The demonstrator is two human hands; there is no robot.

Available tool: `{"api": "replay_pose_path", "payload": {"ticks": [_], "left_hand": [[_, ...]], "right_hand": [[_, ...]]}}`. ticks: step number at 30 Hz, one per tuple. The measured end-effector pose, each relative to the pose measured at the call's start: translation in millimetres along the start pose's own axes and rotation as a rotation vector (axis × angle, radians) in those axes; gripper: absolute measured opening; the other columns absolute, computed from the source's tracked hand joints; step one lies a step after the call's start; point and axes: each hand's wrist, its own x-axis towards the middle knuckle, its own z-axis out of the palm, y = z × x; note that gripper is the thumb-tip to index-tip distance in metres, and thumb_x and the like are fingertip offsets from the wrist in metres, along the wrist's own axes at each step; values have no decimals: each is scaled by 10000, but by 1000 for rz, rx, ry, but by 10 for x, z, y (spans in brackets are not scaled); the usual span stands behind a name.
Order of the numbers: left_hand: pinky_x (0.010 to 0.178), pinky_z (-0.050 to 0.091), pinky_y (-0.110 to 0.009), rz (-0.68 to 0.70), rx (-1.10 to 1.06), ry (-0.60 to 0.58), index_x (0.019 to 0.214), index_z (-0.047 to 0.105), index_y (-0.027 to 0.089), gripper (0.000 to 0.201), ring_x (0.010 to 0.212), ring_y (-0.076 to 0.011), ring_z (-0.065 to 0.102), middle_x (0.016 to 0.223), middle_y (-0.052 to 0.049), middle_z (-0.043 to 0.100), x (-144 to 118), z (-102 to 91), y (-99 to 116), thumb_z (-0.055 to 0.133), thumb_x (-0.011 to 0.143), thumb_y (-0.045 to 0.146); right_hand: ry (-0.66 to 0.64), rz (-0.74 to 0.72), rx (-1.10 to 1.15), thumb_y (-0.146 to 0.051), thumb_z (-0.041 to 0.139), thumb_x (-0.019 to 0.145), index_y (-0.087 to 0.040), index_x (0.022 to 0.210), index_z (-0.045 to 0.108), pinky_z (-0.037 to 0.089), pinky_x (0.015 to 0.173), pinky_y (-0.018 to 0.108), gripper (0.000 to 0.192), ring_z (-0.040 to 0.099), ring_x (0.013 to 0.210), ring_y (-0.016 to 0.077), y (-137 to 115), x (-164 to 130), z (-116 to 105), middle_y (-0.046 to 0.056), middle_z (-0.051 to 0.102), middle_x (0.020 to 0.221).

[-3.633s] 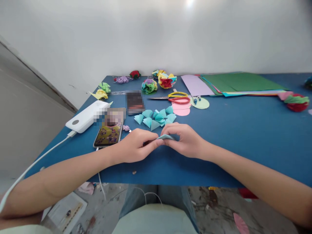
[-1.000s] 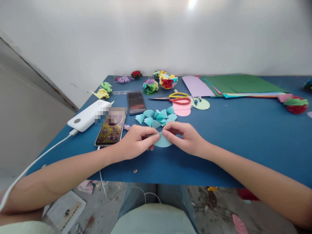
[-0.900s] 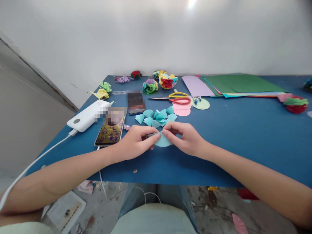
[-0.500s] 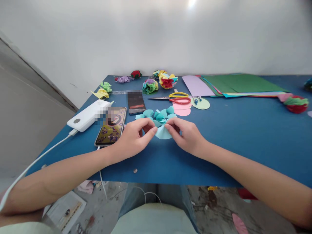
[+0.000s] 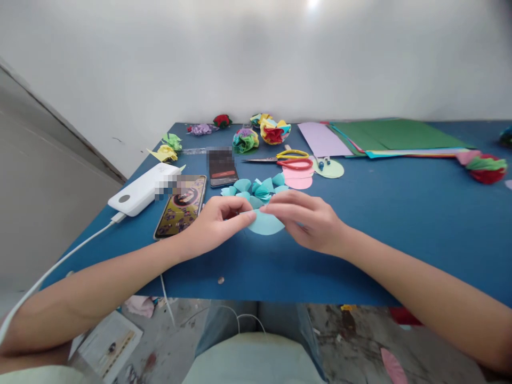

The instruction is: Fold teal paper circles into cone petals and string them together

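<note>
Between my hands is a light turquoise paper piece (image 5: 266, 223) with a rounded lower edge. My left hand (image 5: 224, 220) pinches its left side between thumb and fingers. My right hand (image 5: 310, 220) lies along its upper right, fingers stretched out and close together over the edge; whether the thumb grips it is hidden. Just behind my fingertips lies a loose cluster of folded turquoise paper petals (image 5: 262, 188). Scissors (image 5: 286, 160) with yellow and red handles rest beyond them, beside pink paper circles (image 5: 298, 178) and a pale green paper circle (image 5: 333, 169).
Left of my hands are a phone with a lit screen (image 5: 182, 208), a white power bank (image 5: 144, 189) with a cable, and a dark phone (image 5: 223, 166). Crumpled paper flowers (image 5: 275, 131) line the back by the wall. Coloured paper sheets (image 5: 404, 136) are stacked at back right.
The turquoise paper has spread wider and flatter between my hands. My right hand has shifted left over it, with its fingers straighter. My left hand keeps its pinch.
</note>
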Motion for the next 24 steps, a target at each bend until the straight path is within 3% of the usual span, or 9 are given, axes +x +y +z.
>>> {"api": "replay_pose_path", "payload": {"ticks": [3,8,14,20,24], "left_hand": [[482,302,-197,77,148,46,721,601,125,208,535,-76,390,604,11,499,2,17,-8,533,818,297],[490,336,-179,199,297,115,776,654,140,160,520,-65,427,644,-1,595,-15,73,-19,555,814,261],[454,331,-173,75,130,72,793,653,131,200,516,-68,412,629,-4,573,-14,101,-26,563,813,309],[506,391,-190,-26,-90,-17,865,632,111,190,564,-87,459,648,-10,548,-38,117,-4,524,826,263],[581,453,-212,-13,-128,-7,889,654,111,190,641,-115,536,729,-41,603,-60,131,8,530,820,238]], "right_hand": [[-76,-85,-95,-87,424,858,-202,1071,584,468,702,260,290,551,845,129,6,-1,-30,86,578,1007],[-20,35,90,-155,515,852,-178,931,646,462,630,233,154,542,706,103,-76,36,-30,59,595,832],[-49,232,270,-254,652,768,-177,784,671,443,578,218,80,535,636,99,-144,103,-58,24,606,725],[-68,215,164,-193,597,805,-172,792,641,426,582,202,51,523,621,85,-149,101,-57,16,613,726],[-40,358,181,-238,621,790,-162,836,612,402,515,189,89,484,551,72,-141,82,-36,-11,577,658]]}}
